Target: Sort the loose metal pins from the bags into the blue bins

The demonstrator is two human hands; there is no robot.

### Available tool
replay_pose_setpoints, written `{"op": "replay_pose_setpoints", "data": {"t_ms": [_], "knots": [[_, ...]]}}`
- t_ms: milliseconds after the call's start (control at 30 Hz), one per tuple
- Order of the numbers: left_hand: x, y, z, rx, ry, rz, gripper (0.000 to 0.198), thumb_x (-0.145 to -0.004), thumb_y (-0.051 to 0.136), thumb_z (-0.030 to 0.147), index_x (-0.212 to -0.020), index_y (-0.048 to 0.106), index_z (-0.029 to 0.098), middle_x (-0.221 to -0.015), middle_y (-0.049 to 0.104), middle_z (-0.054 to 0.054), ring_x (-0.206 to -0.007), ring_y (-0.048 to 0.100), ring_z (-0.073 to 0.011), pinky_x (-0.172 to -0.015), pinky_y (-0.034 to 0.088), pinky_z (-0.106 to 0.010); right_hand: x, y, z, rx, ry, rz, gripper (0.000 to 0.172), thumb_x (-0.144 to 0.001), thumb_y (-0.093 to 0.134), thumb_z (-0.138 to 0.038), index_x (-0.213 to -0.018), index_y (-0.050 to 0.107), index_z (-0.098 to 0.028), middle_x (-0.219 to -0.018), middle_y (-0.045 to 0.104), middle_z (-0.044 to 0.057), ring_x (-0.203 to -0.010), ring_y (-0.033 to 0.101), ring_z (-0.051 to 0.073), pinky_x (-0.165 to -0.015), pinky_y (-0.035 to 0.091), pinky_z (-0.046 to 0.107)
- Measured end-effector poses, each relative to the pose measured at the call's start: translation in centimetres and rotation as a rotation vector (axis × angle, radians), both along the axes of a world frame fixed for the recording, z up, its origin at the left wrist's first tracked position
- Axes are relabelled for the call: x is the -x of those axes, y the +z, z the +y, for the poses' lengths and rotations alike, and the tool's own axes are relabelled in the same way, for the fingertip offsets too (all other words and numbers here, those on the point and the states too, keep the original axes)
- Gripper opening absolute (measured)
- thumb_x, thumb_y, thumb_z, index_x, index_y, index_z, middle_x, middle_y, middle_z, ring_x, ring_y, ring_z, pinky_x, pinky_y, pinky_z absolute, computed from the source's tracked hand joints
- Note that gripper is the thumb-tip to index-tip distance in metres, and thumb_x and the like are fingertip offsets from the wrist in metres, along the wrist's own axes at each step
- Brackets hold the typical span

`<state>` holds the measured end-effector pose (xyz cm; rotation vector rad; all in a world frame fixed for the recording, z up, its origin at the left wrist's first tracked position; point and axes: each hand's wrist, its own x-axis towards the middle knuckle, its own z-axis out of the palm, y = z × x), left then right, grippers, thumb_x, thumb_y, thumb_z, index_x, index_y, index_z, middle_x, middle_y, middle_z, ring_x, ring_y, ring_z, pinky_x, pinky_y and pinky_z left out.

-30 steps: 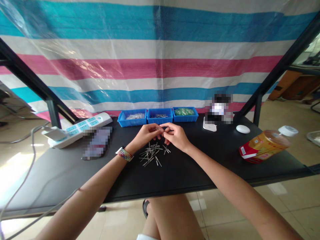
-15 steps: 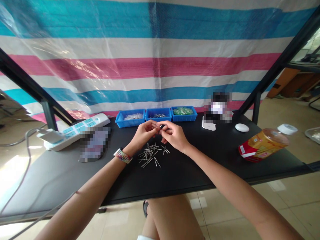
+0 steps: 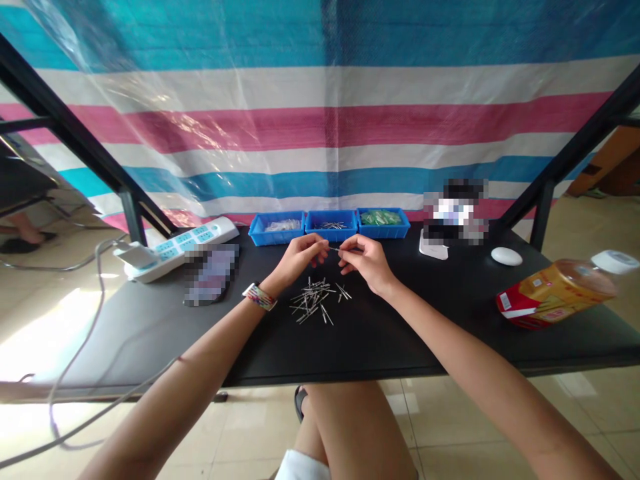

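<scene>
A thin metal pin spans the small gap between my two hands, above the black table. My left hand pinches its left end between thumb and finger; a woven multicoloured band is on that wrist. The right end sits in the pinch of my right hand, partly hidden by the fingers. Below my hands lies a loose pile of similar thin metal pins, some with a thicker section. A few more pins lie just right of the pile.
Behind my hands stand three blue bins: one with whitish pieces, one with metal pins, one with green pieces. A power strip lies left; a white oval object and a drink bottle are right.
My hands have drawn slightly apart, so the pin now shows between them; before, the fingers were together around a small dark piece. The view has shifted a little to the left.
</scene>
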<state>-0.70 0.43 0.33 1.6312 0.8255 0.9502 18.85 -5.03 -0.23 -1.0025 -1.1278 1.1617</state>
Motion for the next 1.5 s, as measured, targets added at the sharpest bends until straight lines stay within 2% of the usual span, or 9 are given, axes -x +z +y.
{"op": "replay_pose_setpoints", "data": {"t_ms": [167,567,867,1000,1100,1167,1300,1400,1500], "knots": [[0.3,-0.3,0.4,-0.008,-0.023,0.052,0.042,-0.091,0.074,0.056,-0.077,0.066,0.017,-0.066,0.064,-0.001,-0.06,0.058,-0.0126,-0.056,0.045,-0.024,-0.2,-0.5,0.2,-0.036,-0.016,-0.063,0.029,-0.07,0.088,-0.038,-0.081,0.068,-0.019,-0.075,0.067,-0.001,-0.064,0.07,0.016,-0.05,0.061,0.024],[0.4,0.1,0.1,-0.023,-0.024,0.021,0.033,-0.085,0.082,0.046,-0.091,0.07,0.016,-0.074,0.066,-0.001,-0.063,0.061,-0.0116,-0.056,0.044,-0.021,0.1,0.3,-0.2,0.107,0.004,0.101,0.027,-0.067,0.084,-0.033,-0.081,0.065,-0.02,-0.071,0.062,-0.003,-0.06,0.064,0.013,-0.049,0.059,0.023],[0.6,0.3,0.5,0.02,0.099,-0.178,0.024,-0.085,0.073,0.041,-0.086,0.067,0.017,-0.068,0.062,0.001,-0.056,0.059,-0.0114,-0.051,0.042,-0.021,-0.6,0.7,0.3,0.289,0.214,0.034,0.019,-0.064,0.083,-0.02,-0.075,0.069,-0.017,-0.065,0.064,-0.001,-0.058,0.061,0.012,-0.049,0.058,0.023],[0.7,0.0,0.9,0.003,0.18,-0.264,0.02,-0.083,0.07,0.038,-0.085,0.067,0.018,-0.065,0.058,0.003,-0.054,0.055,-0.01,-0.05,0.04,-0.021,-0.6,0.9,1.4,0.189,0.05,0.21,0.02,-0.074,0.082,-0.017,-0.092,0.073,-0.018,-0.087,0.078,0.003,-0.067,0.07,0.013,-0.066,0.067,0.027],[0.7,-0.2,1.1,-0.009,0.208,-0.3,0.017,-0.083,0.068,0.035,-0.084,0.067,0.018,-0.064,0.057,0.003,-0.053,0.054,-0.0093,-0.05,0.039,-0.02,-0.7,0.8,1.8,0.168,0.031,0.273,0.039,-0.08,0.074,-0.012,-0.118,0.072,-0.023,-0.109,0.082,0.005,-0.074,0.077,0.015,-0.074,0.069,0.033],[0.6,-0.2,1.2,-0.011,0.205,-0.307,0.016,-0.083,0.068,0.034,-0.083,0.067,0.018,-0.063,0.056,0.003,-0.052,0.053,-0.0093,-0.05,0.039,-0.02,-0.8,0.5,1.7,0.188,0.058,0.19,0.041,-0.081,0.068,-0.011,-0.12,0.072,-0.022,-0.105,0.083,0.005,-0.066,0.075,0.016,-0.066,0.067,0.032],[0.6,-0.1,1.1,-0.006,0.199,-0.296,0.016,-0.082,0.068,0.034,-0.082,0.067,0.018,-0.062,0.056,0.003,-0.051,0.052,-0.0096,-0.049,0.038,-0.021,-0.6,-0.1,0.9,0.077,0.14,-0.246,0.018,-0.082,0.065,-0.014,-0.095,0.077,-0.017,-0.088,0.079,0.005,-0.052,0.062,0.012,-0.051,0.052,0.027],[0.7,-0.1,1.0,-0.011,0.195,-0.283,0.018,-0.083,0.068,0.035,-0.082,0.067,0.017,-0.061,0.056,0.003,-0.051,0.052,-0.0095,-0.049,0.038,-0.021,0.0,-0.5,0.1,-0.172,0.169,-0.62,0.013,-0.08,0.072,-0.01,-0.087,0.08,-0.018,-0.084,0.075,0.003,-0.06,0.059,0.012,-0.06,0.049,0.027],[0.7,-0.1,0.9,-0.01,0.193,-0.268,0.018,-0.083,0.068,0.035,-0.083,0.068,0.018,-0.061,0.056,0.003,-0.051,0.051,-0.0095,-0.05,0.039,-0.021,0.4,-0.8,-0.3,-0.339,0.221,-0.832,0.024,-0.082,0.072,-0.003,-0.094,0.084,-0.019,-0.09,0.072,0.003,-0.069,0.06,0.013,-0.072,0.051,0.029]]}}
